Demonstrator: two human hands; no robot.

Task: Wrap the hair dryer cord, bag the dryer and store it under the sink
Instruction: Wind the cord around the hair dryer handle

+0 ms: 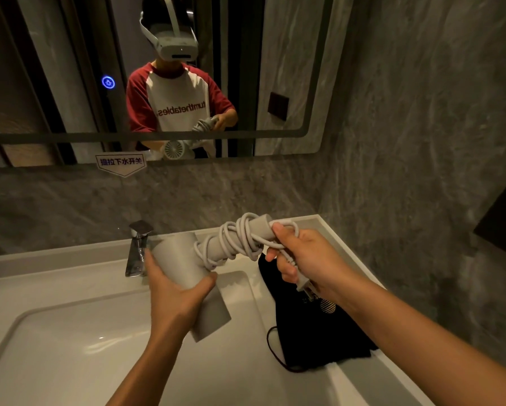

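Grey dryer [187, 276] barrel is gripped by the left hand [175, 297], cord [234, 241] nearly wound on the handle, plug [304, 285] end pinched in right hand [307, 259] fingers; tucking, then bagging in the black bag [319, 332] on the counter [363, 382], is judged next.

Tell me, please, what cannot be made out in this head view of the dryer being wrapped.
- Plug: its prongs are hidden by the right hand.
- Hair dryer: its middle is covered by the left hand; its switches are unseen.
- Black bag: its opening is not discernible and its logo is partly hidden behind the right wrist.
- Under-sink storage: below the frame edge.
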